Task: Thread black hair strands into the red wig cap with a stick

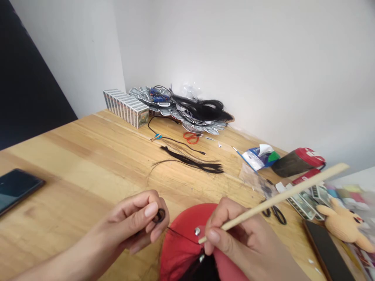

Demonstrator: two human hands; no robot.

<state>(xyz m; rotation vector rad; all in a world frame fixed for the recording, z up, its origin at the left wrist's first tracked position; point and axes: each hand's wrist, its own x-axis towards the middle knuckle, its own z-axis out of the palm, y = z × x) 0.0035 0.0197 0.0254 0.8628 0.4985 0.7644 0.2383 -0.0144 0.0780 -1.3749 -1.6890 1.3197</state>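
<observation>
My left hand (140,220) is closed, pinching the looped end of some thin black hair strands (183,235). The strands run taut from these fingers across a red rounded form (175,246) to the fingertips of my right hand (234,234). A pale wooden stick (281,201) slants up to the right, gripped between the thumb and fingers of my right hand. Its lower tip is close to the strands. Below it lies a mass of black hair (202,271) on the red form. Two silvery pin heads, one of them a shiny pin (197,231), show beside it.
A loose black hair bundle (190,160) lies ahead, near orange-handled scissors (191,137) and a black cable (175,139). Stacked boxes (125,107) stand at the back. A phone (19,189) is left; black-handled scissors (277,214) and a plush toy (344,222) are right.
</observation>
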